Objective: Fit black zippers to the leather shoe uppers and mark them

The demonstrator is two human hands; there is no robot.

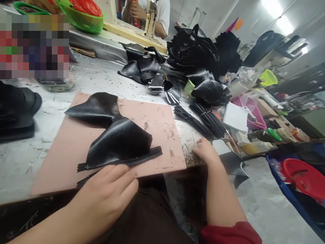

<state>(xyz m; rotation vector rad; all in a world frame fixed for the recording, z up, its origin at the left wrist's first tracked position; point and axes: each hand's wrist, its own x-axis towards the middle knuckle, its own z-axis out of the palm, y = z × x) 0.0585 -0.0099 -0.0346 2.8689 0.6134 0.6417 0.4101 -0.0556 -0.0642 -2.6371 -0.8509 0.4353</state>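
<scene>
On the pink board lies a black leather-like piece made of two joined panels. A black zipper runs along its near edge. My left hand rests at the board's front edge, fingers curled beside the zipper; a second dark strip passes under it, and what the fingertips grip is hidden. To the right of the board, my right hand is at the table edge among scraps, thumb and fingers drawn together. Whatever is between them is too small to make out.
Black pieces are stacked at left. Behind the board are more black pieces, a large black pile and strip bundles. A notebook lies at right. Another person's hand is beyond a sewing machine.
</scene>
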